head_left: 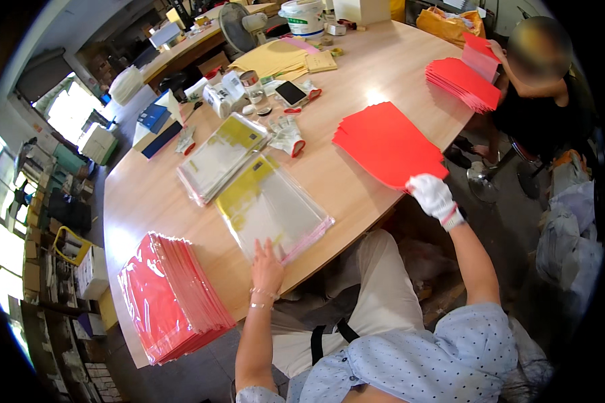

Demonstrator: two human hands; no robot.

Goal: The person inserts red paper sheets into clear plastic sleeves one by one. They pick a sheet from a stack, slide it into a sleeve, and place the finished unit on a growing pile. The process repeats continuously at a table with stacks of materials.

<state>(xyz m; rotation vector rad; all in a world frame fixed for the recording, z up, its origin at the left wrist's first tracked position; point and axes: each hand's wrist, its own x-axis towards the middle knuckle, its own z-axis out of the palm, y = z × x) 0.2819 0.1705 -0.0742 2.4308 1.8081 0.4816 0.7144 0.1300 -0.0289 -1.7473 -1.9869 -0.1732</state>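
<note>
My left hand (267, 270), bare with bracelets at the wrist, rests with fingers spread on the near edge of a stack of clear plastic bags (275, 205) with yellow-green printing. Behind that lies a second stack of the same bags (225, 156). On the right, my right hand (432, 196) wears a white knit glove. Its fingers are closed on the near corner of the fanned red paper sheets (386, 144); how many they hold is hidden. At the front left stands a tall pile of red sheets in clear bags (175, 295).
Work gloves (288, 134), a phone (290, 94), a jar (252, 86) and yellow sheets (272, 60) lie toward the back. A fan (235, 27) and a white bucket (304, 17) stand beyond. At right, another person handles red sheets (460, 84). A blue box (156, 117) sits at the left edge.
</note>
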